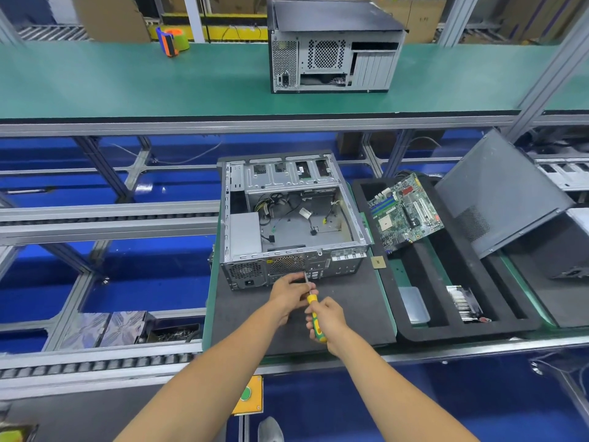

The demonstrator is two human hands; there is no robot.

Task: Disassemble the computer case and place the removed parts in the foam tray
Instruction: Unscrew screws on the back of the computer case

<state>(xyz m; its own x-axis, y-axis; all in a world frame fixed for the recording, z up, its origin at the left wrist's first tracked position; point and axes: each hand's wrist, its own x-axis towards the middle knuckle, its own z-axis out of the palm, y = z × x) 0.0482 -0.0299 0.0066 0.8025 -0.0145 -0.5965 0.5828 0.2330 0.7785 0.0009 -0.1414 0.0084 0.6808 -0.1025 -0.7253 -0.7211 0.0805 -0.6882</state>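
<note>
On the dark mat (350, 314) at the near edge of the workstation lay the open computer case (291, 218), side panel off, its rear face turned toward the person and loose cables lying across its floor. Both hands met just in front of that rear face. The right hand (328, 320) was wrapped around the yellow-and-green handle of a screwdriver (314, 311), whose metal shaft angled up and away to the back panel of the case beside the round fan grille. The left hand (288, 293) had its fingers curled near the shaft, with fingertips pinching it close to the tip as far as could be made out. Just right of the case sat the black foam tray (420, 275), holding a green motherboard (404, 212) tilted across its far end, a pale flat part (413, 304) in a near slot and a finned heatsink (465, 303) in the slot beside it. A grey side panel (500, 193) leaned at the tray's right. On the green shelf (127, 78) above stood a second closed case (334, 46) and, well to its left, a tape dispenser (172, 41).
</note>
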